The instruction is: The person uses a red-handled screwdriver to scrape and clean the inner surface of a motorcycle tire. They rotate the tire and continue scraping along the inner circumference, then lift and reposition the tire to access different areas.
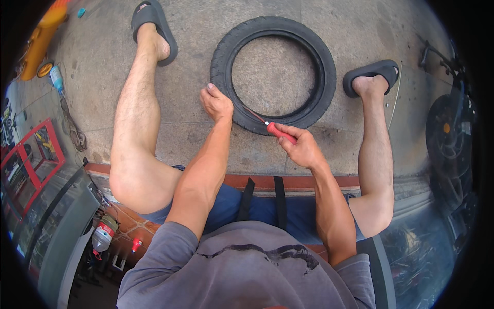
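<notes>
A black rubber tyre [326, 73] lies flat on the concrete floor between my feet, with the floor showing through its middle. My right hand [303, 146] grips the red handle of a screwdriver [281, 133]; its thin shaft points up and left across the tyre's near side, and the tip is hard to make out. At the tyre's left lower edge is my left hand [217, 103], its fingers curled and the thumb uppermost. Whether those fingers hold or only touch the tyre's edge is not plain, since their inner side is hidden.
A wheel [447, 131] of a parked vehicle stands at the right. On the left are a red metal frame [52, 139], a blue bottle [56, 78] and a yellow object [40, 42]. A large plastic bottle [104, 233] and a small red bottle [136, 245] are at the lower left.
</notes>
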The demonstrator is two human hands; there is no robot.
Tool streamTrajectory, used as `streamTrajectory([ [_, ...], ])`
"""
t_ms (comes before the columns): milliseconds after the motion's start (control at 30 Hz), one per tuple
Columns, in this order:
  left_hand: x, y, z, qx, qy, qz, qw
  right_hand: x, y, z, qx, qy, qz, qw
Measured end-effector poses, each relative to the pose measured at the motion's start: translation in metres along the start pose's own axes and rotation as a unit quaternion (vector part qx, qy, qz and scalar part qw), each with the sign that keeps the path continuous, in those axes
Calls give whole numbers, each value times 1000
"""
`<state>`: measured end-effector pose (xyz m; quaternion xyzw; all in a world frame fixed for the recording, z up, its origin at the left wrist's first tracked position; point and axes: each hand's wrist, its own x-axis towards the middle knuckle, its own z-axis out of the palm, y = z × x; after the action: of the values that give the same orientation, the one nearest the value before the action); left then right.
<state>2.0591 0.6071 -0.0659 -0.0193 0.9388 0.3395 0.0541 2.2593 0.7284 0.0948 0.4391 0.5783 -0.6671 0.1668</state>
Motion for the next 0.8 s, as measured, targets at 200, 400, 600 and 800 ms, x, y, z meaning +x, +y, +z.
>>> streamTrajectory([
  [200,0,0,1,3,2,0,1000,1,-2,-7,22,-16,38,999],
  [400,-1,1,0,7,-3,-10,1000,7,-2,-5,-11,-1,-14,1000],
  [600,0,2,-1,-5,-8,-18,1000,1,0,-5,21,-10,48,999],
  [800,-1,5,-4,3,-28,-35,999,-2,-1,-3,18,-19,26,999],
])
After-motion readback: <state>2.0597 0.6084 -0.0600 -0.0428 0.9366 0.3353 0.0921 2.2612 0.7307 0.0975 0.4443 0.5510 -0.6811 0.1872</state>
